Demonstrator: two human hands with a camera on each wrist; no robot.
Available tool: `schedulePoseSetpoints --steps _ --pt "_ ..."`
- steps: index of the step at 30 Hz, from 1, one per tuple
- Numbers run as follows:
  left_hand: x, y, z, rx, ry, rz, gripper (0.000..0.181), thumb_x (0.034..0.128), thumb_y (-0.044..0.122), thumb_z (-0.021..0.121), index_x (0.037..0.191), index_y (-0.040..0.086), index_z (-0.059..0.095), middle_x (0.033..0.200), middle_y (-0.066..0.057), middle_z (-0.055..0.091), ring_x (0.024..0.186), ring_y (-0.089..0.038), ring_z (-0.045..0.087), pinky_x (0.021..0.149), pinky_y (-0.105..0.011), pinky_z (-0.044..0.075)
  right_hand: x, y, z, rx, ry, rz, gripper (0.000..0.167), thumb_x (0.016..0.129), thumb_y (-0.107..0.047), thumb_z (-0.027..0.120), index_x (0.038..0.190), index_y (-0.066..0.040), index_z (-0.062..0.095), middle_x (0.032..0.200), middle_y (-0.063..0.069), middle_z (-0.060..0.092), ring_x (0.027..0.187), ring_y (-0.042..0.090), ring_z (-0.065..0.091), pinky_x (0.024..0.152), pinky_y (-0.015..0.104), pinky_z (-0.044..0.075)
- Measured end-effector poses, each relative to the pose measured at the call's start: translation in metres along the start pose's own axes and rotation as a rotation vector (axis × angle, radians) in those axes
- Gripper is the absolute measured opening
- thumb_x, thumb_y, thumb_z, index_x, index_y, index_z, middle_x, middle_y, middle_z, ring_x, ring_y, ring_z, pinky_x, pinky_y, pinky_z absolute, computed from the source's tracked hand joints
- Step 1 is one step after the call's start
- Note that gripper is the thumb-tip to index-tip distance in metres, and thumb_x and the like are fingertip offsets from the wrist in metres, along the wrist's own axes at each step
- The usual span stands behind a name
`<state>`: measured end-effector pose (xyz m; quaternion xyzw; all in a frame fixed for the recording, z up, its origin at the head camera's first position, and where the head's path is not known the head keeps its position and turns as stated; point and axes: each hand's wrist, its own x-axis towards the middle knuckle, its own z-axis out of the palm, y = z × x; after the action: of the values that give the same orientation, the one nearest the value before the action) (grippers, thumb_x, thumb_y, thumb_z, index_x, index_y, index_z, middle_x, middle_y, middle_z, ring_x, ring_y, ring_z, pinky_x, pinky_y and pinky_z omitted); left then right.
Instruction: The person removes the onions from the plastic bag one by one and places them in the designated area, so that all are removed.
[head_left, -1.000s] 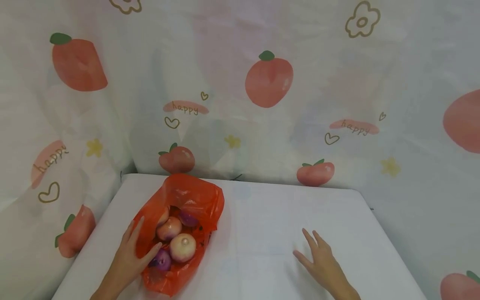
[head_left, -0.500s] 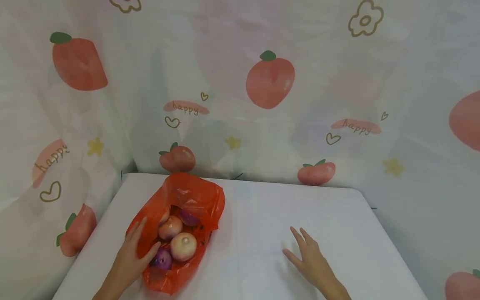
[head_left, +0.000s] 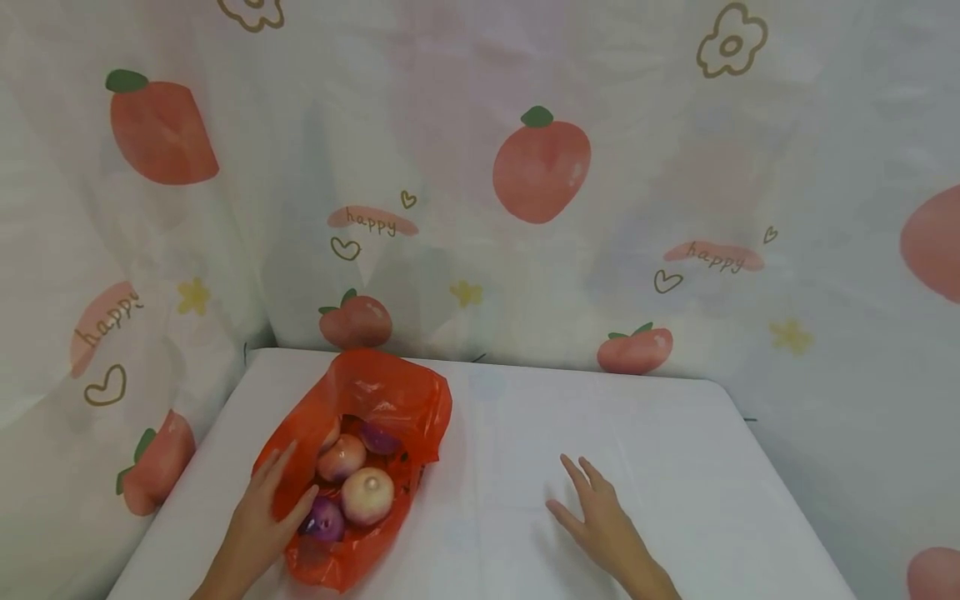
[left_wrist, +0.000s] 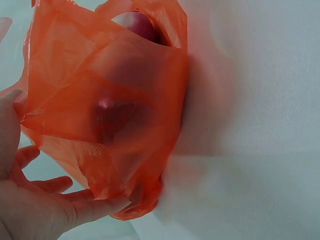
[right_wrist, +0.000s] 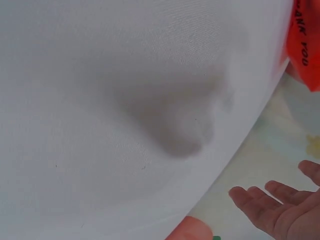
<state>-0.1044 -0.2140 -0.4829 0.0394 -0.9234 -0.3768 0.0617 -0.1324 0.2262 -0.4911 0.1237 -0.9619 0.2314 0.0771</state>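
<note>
A red plastic bag [head_left: 390, 383] lies open on the left half of the table. Inside it show several onions, among them a pale onion [head_left: 367, 496], a brownish onion [head_left: 342, 457] and a purple onion [head_left: 325, 518]. My left hand [head_left: 258, 517] is at the bag's left side, fingers extended and thumb by the purple onion. Seen from the left wrist, the fingers [left_wrist: 102, 209] of that hand lie against the thin plastic without curling round it. Over the table to the right hovers my right hand [head_left: 603, 529], fingers spread, holding nothing.
The white table [head_left: 510, 467] reaches back to a cloth wall [head_left: 450, 125] printed with fruit and hearts. Side cloths rise at left and right. In the right wrist view, a printed corner of the bag [right_wrist: 306, 40] shows at top right.
My right hand has moved left over the table, closer to the bag. My left hand, the bag and the onions have stayed nearly in place; the head view shifted slightly.
</note>
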Motion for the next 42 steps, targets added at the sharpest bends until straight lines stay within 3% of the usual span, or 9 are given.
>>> schedulePoseSetpoints --steps 11,17,23,34,39,42 --pt "-0.001 -0.001 0.0 -0.005 -0.013 -0.027 0.073 0.0903 0.04 0.061 0.141 -0.004 0.032 0.139 -0.031 0.034 0.125 -0.048 0.035 0.094 -0.06 0.033 0.002 -0.015 0.013 0.033 -0.023 0.022 0.067 0.088 -0.036 0.066 0.143 -0.009 0.039 0.138 0.028 0.038 0.118 0.047 0.042 0.081 0.06 0.044" --pt "-0.003 -0.002 0.002 -0.006 0.047 0.025 0.06 0.0904 0.032 0.064 0.132 -0.006 0.043 0.129 -0.029 0.047 0.119 -0.043 0.043 0.092 -0.057 0.037 0.004 -0.022 0.017 0.046 -0.026 0.017 0.067 0.087 -0.036 0.067 0.143 -0.01 0.039 0.138 0.026 0.039 0.118 0.046 0.043 0.083 0.06 0.044" --pt "-0.005 -0.005 0.004 -0.007 0.088 0.043 0.052 0.0901 0.028 0.065 0.126 -0.006 0.05 0.123 -0.027 0.049 0.115 -0.041 0.045 0.09 -0.057 0.039 0.006 -0.027 0.019 0.02 -0.031 -0.01 0.067 0.087 -0.037 0.067 0.142 -0.01 0.039 0.137 0.026 0.04 0.116 0.046 0.045 0.079 0.058 0.047" --pt "-0.005 -0.006 0.004 -0.002 0.083 0.034 0.049 0.0907 0.028 0.064 0.126 -0.004 0.051 0.121 -0.024 0.052 0.114 -0.039 0.047 0.091 -0.057 0.039 0.013 -0.033 0.018 0.009 -0.01 -0.055 0.064 0.087 -0.039 0.066 0.139 -0.008 0.044 0.135 0.022 0.043 0.115 0.042 0.048 0.08 0.054 0.048" --pt "-0.006 -0.005 0.003 -0.008 0.033 -0.023 0.053 0.0918 0.032 0.062 0.129 -0.004 0.047 0.124 -0.024 0.05 0.116 -0.04 0.045 0.093 -0.057 0.037 0.016 -0.038 0.021 0.021 -0.015 -0.061 0.062 0.087 -0.039 0.066 0.137 -0.008 0.045 0.134 0.021 0.045 0.116 0.041 0.048 0.081 0.053 0.047" --pt "-0.006 -0.005 0.004 -0.008 0.037 -0.023 0.053 0.0916 0.032 0.062 0.129 -0.004 0.048 0.124 -0.024 0.05 0.116 -0.039 0.045 0.093 -0.057 0.037 0.018 -0.041 0.024 0.025 -0.02 -0.063 0.062 0.086 -0.037 0.068 0.137 -0.007 0.046 0.133 0.021 0.046 0.116 0.04 0.048 0.083 0.053 0.047"
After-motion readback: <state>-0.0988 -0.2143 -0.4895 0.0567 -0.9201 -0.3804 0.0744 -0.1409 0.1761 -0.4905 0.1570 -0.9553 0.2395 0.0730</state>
